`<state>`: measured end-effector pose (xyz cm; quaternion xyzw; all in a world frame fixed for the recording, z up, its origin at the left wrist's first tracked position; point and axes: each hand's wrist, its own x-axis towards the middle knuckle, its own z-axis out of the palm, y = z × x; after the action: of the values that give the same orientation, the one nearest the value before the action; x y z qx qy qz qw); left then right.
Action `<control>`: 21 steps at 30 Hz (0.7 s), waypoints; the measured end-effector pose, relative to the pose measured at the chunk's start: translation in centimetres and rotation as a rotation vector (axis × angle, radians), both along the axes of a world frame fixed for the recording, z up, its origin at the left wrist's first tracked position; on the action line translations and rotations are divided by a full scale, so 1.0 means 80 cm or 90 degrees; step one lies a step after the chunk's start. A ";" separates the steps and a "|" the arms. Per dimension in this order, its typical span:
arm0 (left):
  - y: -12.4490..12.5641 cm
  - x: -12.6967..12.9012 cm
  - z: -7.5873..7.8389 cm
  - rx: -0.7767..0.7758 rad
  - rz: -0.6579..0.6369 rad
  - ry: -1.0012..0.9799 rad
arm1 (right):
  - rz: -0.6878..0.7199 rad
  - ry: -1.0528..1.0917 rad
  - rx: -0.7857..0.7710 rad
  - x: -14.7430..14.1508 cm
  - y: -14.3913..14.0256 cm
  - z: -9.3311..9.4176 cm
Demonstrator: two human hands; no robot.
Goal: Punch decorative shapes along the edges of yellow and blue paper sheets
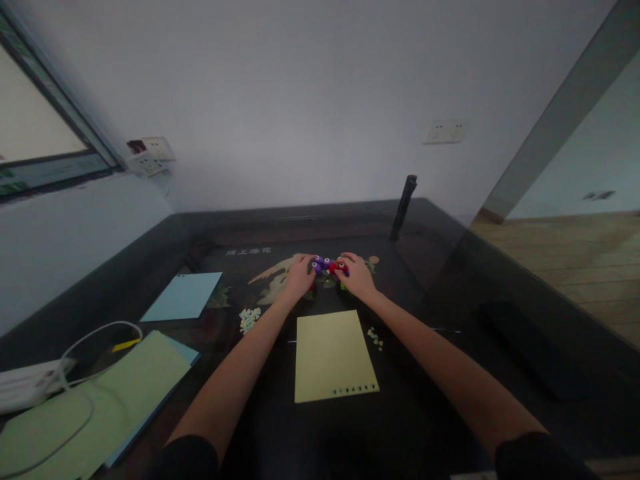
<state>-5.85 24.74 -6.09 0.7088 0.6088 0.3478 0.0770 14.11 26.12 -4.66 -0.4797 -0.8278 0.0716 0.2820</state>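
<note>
Small purple and red googly-eyed toys (327, 265) sit clustered between both hands.

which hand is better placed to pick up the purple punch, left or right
Left, most likely. The left hand rests right beside the purple punch, while the right hand sits by the red punch, farther from it.
</note>
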 end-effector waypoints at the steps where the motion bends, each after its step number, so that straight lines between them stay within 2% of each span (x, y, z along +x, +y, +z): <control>1: 0.001 0.003 0.002 0.006 -0.002 0.011 | 0.007 -0.016 0.009 -0.002 -0.002 0.005; 7: -0.001 0.018 0.019 0.011 0.014 0.074 | 0.067 -0.131 0.031 -0.027 -0.010 0.027; 13: -0.042 0.026 0.036 0.029 -0.002 0.144 | 0.066 -0.173 0.006 -0.036 -0.002 0.030; 17: -0.074 0.036 0.032 0.016 -0.050 0.195 | 0.045 -0.134 -0.020 -0.031 0.008 0.035; 21: -0.088 0.045 0.024 0.010 -0.076 0.232 | 0.020 -0.053 -0.043 -0.024 0.019 0.041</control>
<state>-2.22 17.73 -4.17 0.7957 0.5667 0.2130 -0.0192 12.19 27.68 -1.37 -0.4785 -0.8432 0.0842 0.2300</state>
